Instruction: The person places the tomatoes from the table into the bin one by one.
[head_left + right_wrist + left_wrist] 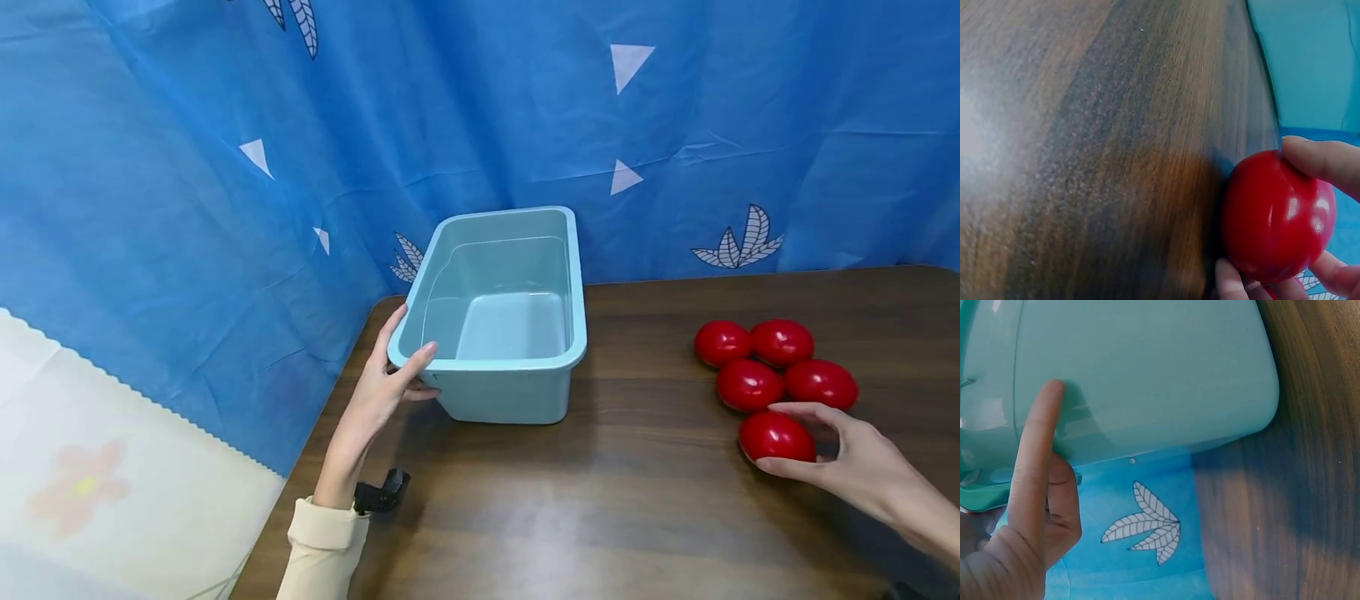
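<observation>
A light blue-green plastic basin (510,392) stands at the left of the wooden table. My left hand (386,375) grips its near left corner, the thumb at the rim and fingers along the outer wall. Up close in the left wrist view, one finger (1035,462) lies straight against the basin's side (1147,375). On the right, my right hand (847,458) holds a glossy red egg-shaped object (776,437) between thumb and fingers. The right wrist view has this red object (1275,215) close over the table, thumb on top and fingertips around its lower side.
Several more glossy red egg-shaped objects (750,385) lie clustered just beyond my right hand. A blue curtain (480,108) with white shapes hangs along the table's back and left. Pale flowered cloth (135,467) lies left of the brown table (585,500).
</observation>
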`<action>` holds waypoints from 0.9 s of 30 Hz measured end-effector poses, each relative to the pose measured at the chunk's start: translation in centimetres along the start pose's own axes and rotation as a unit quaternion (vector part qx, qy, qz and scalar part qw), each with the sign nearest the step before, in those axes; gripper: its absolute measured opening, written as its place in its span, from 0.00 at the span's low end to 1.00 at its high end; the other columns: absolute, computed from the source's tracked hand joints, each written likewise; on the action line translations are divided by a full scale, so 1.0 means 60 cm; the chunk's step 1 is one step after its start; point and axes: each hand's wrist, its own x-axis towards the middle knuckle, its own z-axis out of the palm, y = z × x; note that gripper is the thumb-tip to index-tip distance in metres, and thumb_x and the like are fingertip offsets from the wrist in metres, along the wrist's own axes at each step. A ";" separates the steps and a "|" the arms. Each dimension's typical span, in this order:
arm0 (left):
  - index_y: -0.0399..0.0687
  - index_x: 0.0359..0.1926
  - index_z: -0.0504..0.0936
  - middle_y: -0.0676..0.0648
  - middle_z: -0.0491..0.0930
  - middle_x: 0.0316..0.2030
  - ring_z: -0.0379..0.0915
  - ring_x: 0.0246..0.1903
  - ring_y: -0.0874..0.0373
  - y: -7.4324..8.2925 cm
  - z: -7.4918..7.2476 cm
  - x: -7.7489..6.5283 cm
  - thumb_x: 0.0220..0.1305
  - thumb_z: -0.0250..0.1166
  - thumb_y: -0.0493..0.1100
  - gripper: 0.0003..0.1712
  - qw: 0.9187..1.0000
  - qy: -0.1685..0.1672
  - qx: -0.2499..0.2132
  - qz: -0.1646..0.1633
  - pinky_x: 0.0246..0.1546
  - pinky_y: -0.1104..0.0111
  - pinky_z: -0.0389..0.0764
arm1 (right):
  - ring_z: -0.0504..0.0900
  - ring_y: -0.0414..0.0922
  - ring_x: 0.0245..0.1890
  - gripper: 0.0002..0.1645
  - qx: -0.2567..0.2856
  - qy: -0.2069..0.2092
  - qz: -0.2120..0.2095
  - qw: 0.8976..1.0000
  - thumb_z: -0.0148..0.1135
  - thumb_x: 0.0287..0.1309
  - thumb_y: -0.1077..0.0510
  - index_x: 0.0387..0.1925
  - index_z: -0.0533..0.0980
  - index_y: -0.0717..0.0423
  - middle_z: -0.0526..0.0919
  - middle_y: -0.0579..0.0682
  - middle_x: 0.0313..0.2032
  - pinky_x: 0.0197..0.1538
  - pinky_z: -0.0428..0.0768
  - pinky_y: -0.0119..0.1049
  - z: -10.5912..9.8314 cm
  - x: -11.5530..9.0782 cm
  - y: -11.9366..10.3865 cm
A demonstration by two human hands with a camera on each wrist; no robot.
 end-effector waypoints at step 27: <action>0.65 0.84 0.45 0.36 0.55 0.76 0.85 0.46 0.34 -0.007 0.003 0.001 0.77 0.62 0.47 0.46 1.000 0.000 -0.005 0.007 0.46 0.42 0.87 | 0.87 0.38 0.43 0.44 0.126 0.029 -0.088 0.988 0.78 0.60 0.55 0.74 0.69 0.57 0.69 0.69 0.67 0.38 0.89 0.31 -0.013 -0.048 -0.118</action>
